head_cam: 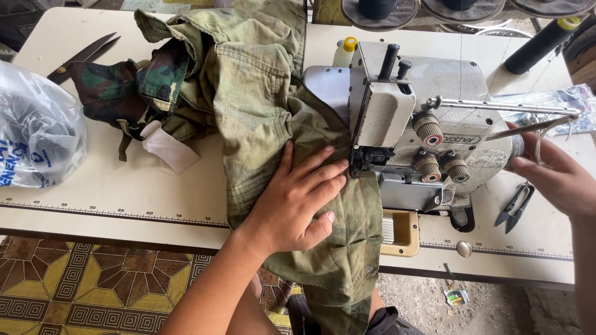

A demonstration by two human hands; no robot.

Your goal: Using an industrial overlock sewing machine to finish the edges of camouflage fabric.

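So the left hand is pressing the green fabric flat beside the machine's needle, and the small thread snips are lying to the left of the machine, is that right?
Not quite: in the head view the thread snips lie to the right of the sewing machine, near the right hand. The left hand does press the green fabric flat.

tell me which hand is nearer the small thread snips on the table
Right. The right hand hovers just above and right of the thread snips, while the left hand lies flat on the green garment, across the sewing machine.
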